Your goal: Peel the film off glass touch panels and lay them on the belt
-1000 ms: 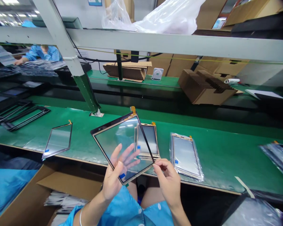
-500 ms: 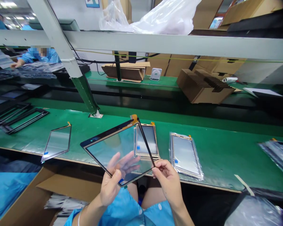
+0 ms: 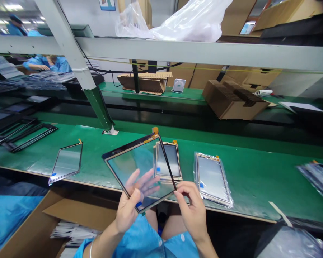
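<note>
I hold a clear glass touch panel (image 3: 136, 161) with a dark frame and an orange flex tab at its top corner, raised over the near edge of the green bench (image 3: 244, 179). My left hand (image 3: 129, 206) supports it from below, thumb on the front edge and fingers spread behind the glass. My right hand (image 3: 192, 206) pinches the panel's right corner with curled fingers. Just behind the held panel lies a small stack of similar panels (image 3: 168, 161).
A panel in a plastic bag (image 3: 212, 179) lies to the right, a bare panel (image 3: 66, 161) to the left. Black frames (image 3: 24, 134) sit far left, more bagged panels (image 3: 319, 179) far right. An open carton (image 3: 43, 222) stands below left. A co-worker in blue (image 3: 47, 62) works beyond.
The panel tilted down and leftwards half a second ago, then came back up to roughly its first angle. Both hands have kept their hold on it.
</note>
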